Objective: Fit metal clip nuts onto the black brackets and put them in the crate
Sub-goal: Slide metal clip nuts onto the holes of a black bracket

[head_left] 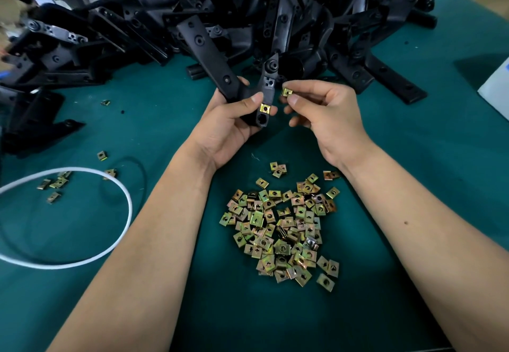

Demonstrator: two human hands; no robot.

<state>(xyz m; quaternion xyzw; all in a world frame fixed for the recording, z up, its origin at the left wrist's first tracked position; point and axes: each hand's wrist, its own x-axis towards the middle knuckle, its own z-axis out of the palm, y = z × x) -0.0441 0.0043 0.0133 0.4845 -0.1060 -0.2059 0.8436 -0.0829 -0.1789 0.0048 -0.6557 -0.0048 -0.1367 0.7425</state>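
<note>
Loose clip nuts (283, 230) lie below; left hand (234, 123) grips a bracket (268, 90), right fingers (293, 100) seemingly pinch one nut (287, 92).

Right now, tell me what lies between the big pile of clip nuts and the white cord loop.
In the head view, the left forearm crosses between the pile of clip nuts and the white cord loop; otherwise only green mat.

No readable text, labels, brands or numbers anywhere in view.

Green-covered table (413, 159) — supports heaped black brackets (248, 7) at rear, piled clip nuts (283, 230) at centre, white cable loop (121, 194) at left.
</note>
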